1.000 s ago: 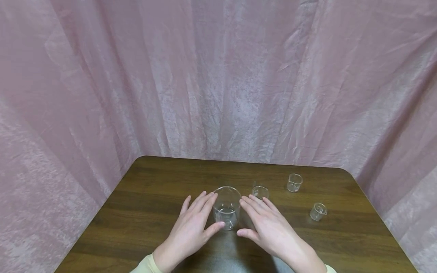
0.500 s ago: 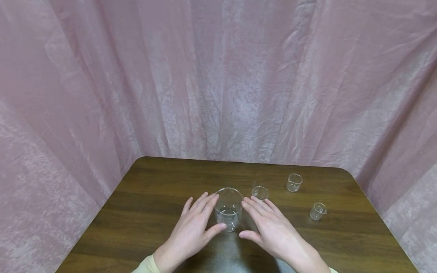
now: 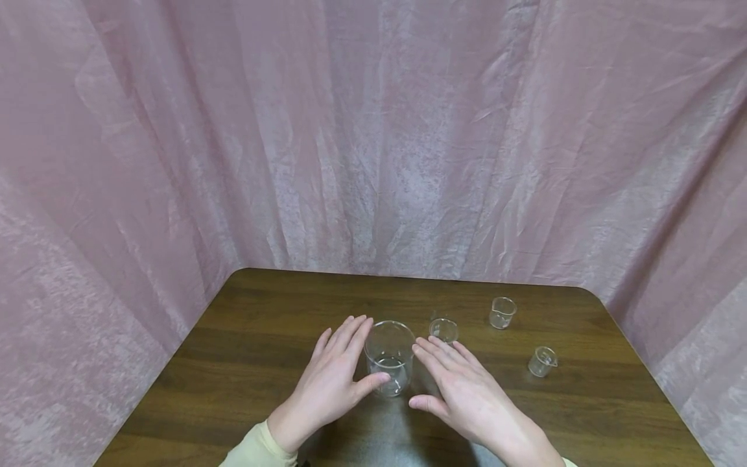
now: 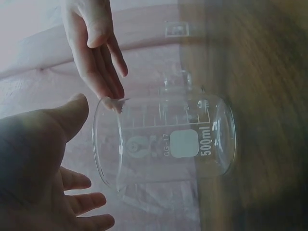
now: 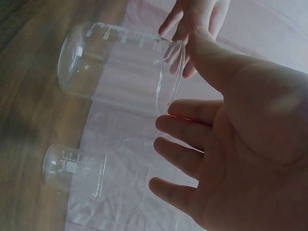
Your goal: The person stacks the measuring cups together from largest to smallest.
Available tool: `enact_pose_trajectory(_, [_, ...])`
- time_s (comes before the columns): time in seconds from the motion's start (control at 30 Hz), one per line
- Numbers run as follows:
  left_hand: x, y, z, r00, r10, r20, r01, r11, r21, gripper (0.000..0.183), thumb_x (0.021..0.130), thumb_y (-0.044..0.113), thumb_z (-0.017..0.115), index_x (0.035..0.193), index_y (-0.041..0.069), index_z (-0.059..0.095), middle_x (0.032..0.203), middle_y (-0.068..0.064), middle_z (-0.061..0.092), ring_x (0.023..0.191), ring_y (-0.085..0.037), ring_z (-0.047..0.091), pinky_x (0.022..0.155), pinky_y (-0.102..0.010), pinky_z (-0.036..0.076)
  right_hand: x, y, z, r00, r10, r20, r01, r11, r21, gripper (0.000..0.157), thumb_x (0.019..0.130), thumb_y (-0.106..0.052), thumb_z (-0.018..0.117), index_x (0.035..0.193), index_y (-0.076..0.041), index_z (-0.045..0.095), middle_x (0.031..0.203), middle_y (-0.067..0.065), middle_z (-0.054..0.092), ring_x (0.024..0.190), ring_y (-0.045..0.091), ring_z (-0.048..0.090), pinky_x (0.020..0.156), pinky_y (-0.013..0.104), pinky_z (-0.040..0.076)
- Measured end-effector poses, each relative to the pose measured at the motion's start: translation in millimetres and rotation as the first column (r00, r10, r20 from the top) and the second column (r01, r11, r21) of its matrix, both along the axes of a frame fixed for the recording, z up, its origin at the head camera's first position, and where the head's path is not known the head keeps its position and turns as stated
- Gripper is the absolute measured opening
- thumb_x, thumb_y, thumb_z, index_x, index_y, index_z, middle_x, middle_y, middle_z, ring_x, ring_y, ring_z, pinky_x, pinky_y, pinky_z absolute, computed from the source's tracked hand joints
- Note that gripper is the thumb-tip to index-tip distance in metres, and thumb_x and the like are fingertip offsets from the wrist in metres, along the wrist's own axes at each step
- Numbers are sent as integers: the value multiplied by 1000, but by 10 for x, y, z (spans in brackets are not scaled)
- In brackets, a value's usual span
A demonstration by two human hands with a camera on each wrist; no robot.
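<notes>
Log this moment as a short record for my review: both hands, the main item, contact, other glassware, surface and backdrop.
Left hand: fingers extended, at the large beaker's left
Right hand: fingers extended, at its right
Large beaker: upright between the hands, marked 500ml
Contact: neither hand grips it; whether fingertips touch the rim is unclear
Other glassware: near small beaker, partly hidden by the right fingers; back small beaker; rightmost small beaker
Surface: brown wood-grain table
Backdrop: pink curtain

The big beaker (image 3: 390,353) bars the gap between left hand (image 3: 332,386) and right hand (image 3: 467,395); small beakers (image 3: 503,314) stand beyond and rightward. Left of the hands, bare table (image 3: 233,363) allows passage.
</notes>
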State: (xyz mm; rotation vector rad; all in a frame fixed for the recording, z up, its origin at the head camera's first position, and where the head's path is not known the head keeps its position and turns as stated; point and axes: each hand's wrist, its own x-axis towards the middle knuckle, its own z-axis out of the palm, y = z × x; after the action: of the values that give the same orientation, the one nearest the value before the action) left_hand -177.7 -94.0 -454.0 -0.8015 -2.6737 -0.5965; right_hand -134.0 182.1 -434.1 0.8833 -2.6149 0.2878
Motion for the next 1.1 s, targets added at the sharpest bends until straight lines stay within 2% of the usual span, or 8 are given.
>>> enact_pose_trajectory(0.4, [-139, 89, 14, 998, 1, 57, 0, 1000, -16, 109, 94, 68, 78, 174, 10, 30, 174, -11, 42, 162, -34, 36, 128, -66, 28, -18, 18, 33, 999, -6, 40, 6, 1000, -3, 84, 98, -58, 77, 159, -4, 57, 163, 10, 57, 153, 32, 51, 124, 59, 40])
enact_pose_trajectory(0.8, [-233, 148, 31, 995, -7, 98, 7, 1000, 3, 109, 92, 65, 82, 170, 4, 36, 170, -16, 46, 159, -40, 40, 130, -61, 29, -104, 162, 99, 992, -72, 102, 77, 996, -48, 86, 98, -53, 79, 163, -3, 52, 166, 11, 53, 157, 34, 45, 127, 61, 34])
enact_pose_trajectory(0.93, [-251, 159, 29, 993, -30, 111, 28, 999, 17, 109, 91, 64, 84, 168, 1, 38, 167, -18, 48, 157, -39, 42, 130, -58, 30, -170, 239, 84, 987, -98, 125, 108, 991, -74, 84, 99, -51, 79, 163, -4, 52, 165, 15, 53, 155, 38, 47, 126, 64, 36])
enact_pose_trajectory(1.1, [-249, 160, 5, 988, -13, 157, 10, 1000, 23, 110, 90, 64, 85, 168, 1, 40, 165, -23, 49, 156, -41, 43, 129, -57, 33, -237, 312, 45, 974, -140, 176, 158, 983, -93, 84, 100, -50, 79, 164, -4, 50, 166, 18, 51, 156, 40, 44, 128, 63, 32])
